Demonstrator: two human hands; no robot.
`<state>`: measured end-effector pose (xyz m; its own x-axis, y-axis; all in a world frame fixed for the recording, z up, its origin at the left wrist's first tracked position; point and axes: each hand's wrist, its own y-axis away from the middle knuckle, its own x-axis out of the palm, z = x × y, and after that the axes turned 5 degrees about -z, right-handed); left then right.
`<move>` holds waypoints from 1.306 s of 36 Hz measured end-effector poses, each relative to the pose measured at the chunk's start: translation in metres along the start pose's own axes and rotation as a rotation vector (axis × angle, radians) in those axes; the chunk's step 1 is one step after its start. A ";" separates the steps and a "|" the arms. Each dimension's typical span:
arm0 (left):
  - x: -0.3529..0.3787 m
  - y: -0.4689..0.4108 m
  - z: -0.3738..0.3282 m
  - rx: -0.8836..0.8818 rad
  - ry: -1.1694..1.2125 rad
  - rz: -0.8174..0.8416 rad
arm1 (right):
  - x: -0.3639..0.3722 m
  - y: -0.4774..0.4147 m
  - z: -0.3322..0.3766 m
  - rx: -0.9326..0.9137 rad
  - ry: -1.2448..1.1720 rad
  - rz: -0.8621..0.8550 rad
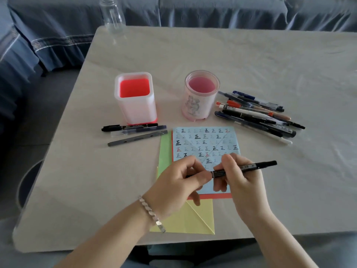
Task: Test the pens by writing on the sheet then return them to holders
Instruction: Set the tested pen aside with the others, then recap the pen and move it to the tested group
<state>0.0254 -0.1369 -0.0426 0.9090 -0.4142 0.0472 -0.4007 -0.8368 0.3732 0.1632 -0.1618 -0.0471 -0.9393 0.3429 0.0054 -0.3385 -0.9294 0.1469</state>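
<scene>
**Pale counter, one black marker between my two hands**

Cream cloth, a little wrinkled, covers the counter (193, 55). Behind it hangs a blue sofa cover (231, 12), and a clear bottle (112, 14) stands at the far edge.

My right hand (243, 182) is wrapped round the barrel of the marker (249, 167), which hovers over the near part of the blue sheet (204, 140). My left hand (173, 182) pinches its near end between thumb and forefinger. That end is hidden in my fingers, so I cannot tell whether the cap is on or off.

I judge this to be the cap step. To do it well I should pull or push straight along the barrel, keep the tip away from my skin, and write in a free spot low on the sheet, since the upper rows are already full of marks.

Both the square holder (135, 105) and the round holder (201, 97) stand beyond the sheet with nothing in them. A heap of pens (257, 113) lies to the right, and three pens (133, 130) lie to the left, in front of the square holder.
</scene>
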 end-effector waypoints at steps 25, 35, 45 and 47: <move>-0.050 -0.027 0.051 0.512 -0.886 -0.622 | -0.036 -0.069 -0.013 -0.170 0.791 0.256; -0.109 -0.042 0.067 0.422 -1.224 -0.841 | -0.068 -0.138 -0.017 -0.320 1.404 -0.092; -0.062 -0.043 0.054 0.680 -1.135 -0.769 | -0.063 -0.119 -0.009 -0.400 1.182 -0.063; -0.048 -0.042 0.046 0.739 -1.077 -0.649 | -0.059 -0.103 -0.002 -0.454 1.082 0.020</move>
<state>-0.0068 -0.0979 -0.1029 0.5578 0.3161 -0.7674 -0.2300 -0.8295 -0.5089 0.2534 -0.0863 -0.0642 -0.4281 0.2365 -0.8722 -0.1068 -0.9716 -0.2111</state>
